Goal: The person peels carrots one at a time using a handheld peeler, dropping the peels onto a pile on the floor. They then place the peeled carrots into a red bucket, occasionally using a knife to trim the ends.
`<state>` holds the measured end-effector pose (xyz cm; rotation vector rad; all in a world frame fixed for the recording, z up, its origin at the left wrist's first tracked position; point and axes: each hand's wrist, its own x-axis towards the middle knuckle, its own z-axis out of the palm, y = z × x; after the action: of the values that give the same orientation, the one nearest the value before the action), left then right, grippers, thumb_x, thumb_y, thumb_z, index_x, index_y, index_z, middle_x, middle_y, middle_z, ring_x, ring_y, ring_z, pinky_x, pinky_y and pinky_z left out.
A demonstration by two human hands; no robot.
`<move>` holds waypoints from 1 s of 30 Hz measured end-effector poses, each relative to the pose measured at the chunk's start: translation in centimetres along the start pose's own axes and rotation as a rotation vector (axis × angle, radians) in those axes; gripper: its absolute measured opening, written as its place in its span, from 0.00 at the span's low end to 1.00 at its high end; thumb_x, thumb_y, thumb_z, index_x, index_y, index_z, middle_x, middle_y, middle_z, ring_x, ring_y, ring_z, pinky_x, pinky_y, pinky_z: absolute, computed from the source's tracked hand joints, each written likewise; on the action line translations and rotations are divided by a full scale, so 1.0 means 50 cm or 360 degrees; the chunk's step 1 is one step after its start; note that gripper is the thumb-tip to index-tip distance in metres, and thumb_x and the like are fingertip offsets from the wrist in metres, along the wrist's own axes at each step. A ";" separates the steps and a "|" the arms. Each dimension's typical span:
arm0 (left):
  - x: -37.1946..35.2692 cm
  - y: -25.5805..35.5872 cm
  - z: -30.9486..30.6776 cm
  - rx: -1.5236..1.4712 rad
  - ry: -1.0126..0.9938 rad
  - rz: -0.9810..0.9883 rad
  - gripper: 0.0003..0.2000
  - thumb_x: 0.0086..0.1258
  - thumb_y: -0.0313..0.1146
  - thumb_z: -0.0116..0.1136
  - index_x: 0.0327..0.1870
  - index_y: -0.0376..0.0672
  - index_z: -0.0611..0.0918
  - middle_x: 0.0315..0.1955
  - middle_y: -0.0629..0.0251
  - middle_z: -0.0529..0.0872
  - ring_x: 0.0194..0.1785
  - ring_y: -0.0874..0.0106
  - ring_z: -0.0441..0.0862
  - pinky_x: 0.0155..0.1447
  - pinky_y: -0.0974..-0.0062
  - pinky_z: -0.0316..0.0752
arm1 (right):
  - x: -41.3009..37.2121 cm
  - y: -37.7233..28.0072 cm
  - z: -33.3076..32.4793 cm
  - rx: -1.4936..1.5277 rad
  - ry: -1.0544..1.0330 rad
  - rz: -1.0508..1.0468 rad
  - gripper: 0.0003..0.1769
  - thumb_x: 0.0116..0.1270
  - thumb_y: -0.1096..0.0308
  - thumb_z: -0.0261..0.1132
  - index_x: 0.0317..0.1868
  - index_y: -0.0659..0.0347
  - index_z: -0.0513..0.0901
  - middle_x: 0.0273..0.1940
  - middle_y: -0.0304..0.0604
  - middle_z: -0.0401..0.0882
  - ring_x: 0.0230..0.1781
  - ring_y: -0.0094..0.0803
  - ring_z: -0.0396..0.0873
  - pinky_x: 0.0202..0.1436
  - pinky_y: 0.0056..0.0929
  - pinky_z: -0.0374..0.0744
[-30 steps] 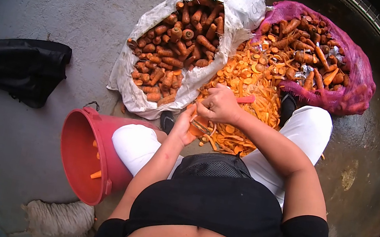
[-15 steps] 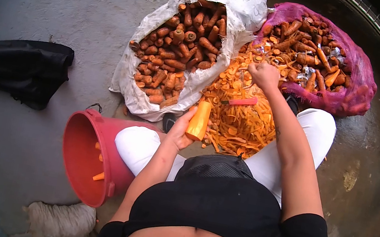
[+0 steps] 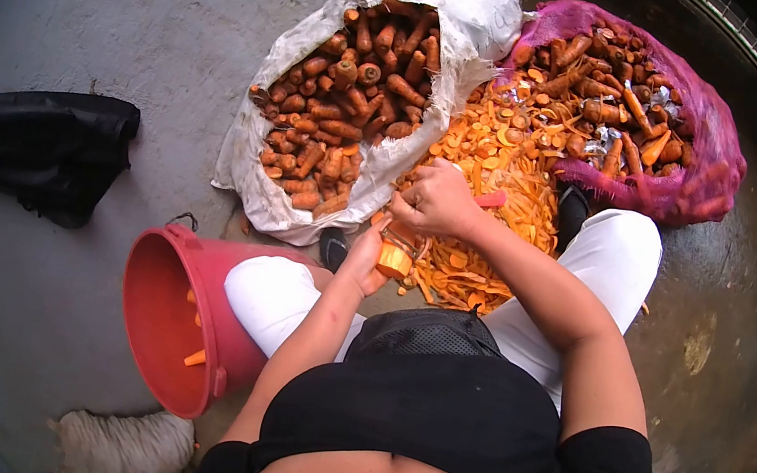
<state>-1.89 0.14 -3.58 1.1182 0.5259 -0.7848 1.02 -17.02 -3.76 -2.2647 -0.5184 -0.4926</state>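
My left hand [image 3: 371,258] is wrapped round a peeled orange carrot [image 3: 394,261], its thick end toward me. My right hand [image 3: 440,201] is closed just above the carrot's far end, close to the left fingertips. Whatever it grips is hidden by its fingers; only a small pale tip shows. Under and beyond both hands spreads a heap of carrot peels and slices [image 3: 459,266]. A knife with a pink handle [image 3: 490,199] lies on that heap, partly covered by my right hand.
A white sack [image 3: 251,128] full of unpeeled carrots lies ahead, with a pink mesh sack [image 3: 716,159] of carrots on its right. By my left knee a red bucket [image 3: 241,278] lies tipped, several carrot pieces inside. Black cloth [image 3: 60,145] is on the floor at left.
My right hand has come back from beside the pink sack, down and left, to the carrot's far end. The left hand still holds the carrot, whose upper part is now covered.
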 end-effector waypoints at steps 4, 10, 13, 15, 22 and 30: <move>-0.039 0.014 0.010 0.0358 -0.0006 -0.0143 0.21 0.77 0.51 0.35 0.53 0.44 0.73 0.32 0.59 0.81 0.28 0.67 0.79 0.31 0.68 0.77 | 0.013 0.135 -0.015 -0.0532 0.0088 0.0401 0.22 0.57 0.51 0.58 0.13 0.54 0.81 0.16 0.41 0.75 0.25 0.42 0.75 0.33 0.44 0.69; -0.027 0.019 -0.038 -0.0208 -0.0263 -0.0078 0.23 0.76 0.52 0.39 0.56 0.41 0.73 0.35 0.57 0.82 0.33 0.67 0.81 0.37 0.68 0.81 | 0.022 0.206 -0.086 0.0005 0.0354 0.1284 0.28 0.63 0.50 0.54 0.11 0.57 0.80 0.10 0.39 0.73 0.09 0.26 0.68 0.19 0.29 0.70; -0.014 0.023 -0.037 -0.0236 -0.0204 -0.0049 0.25 0.76 0.51 0.41 0.61 0.41 0.71 0.34 0.61 0.81 0.33 0.69 0.79 0.36 0.73 0.77 | 0.016 0.163 -0.053 0.0646 -0.0048 0.1394 0.25 0.62 0.50 0.57 0.15 0.60 0.81 0.11 0.38 0.73 0.12 0.23 0.70 0.17 0.28 0.67; -0.011 0.024 -0.044 -0.0270 -0.0333 -0.0111 0.23 0.76 0.50 0.41 0.59 0.40 0.73 0.35 0.61 0.81 0.35 0.70 0.80 0.39 0.72 0.78 | 0.003 0.101 -0.039 0.0553 -0.0254 0.1173 0.22 0.59 0.51 0.57 0.21 0.59 0.86 0.16 0.43 0.78 0.16 0.35 0.77 0.26 0.34 0.75; -0.041 0.020 0.024 -0.0245 -0.0106 -0.0038 0.16 0.76 0.45 0.42 0.52 0.43 0.75 0.38 0.65 0.83 0.41 0.71 0.82 0.45 0.72 0.79 | -0.003 -0.031 -0.020 0.0147 -0.0057 -0.0164 0.15 0.56 0.57 0.62 0.15 0.52 0.84 0.12 0.41 0.71 0.18 0.38 0.70 0.32 0.35 0.68; -0.051 0.012 0.015 0.0174 -0.0084 -0.0043 0.21 0.76 0.50 0.41 0.53 0.41 0.73 0.36 0.61 0.81 0.34 0.71 0.81 0.38 0.74 0.79 | 0.018 0.149 -0.018 -0.0676 0.0101 0.0739 0.21 0.61 0.49 0.57 0.24 0.55 0.86 0.21 0.46 0.78 0.25 0.42 0.76 0.34 0.35 0.71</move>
<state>-3.03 0.30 -1.14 1.1897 0.4594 -0.8726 5.35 -22.25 -7.11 -2.6506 0.1699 -0.4625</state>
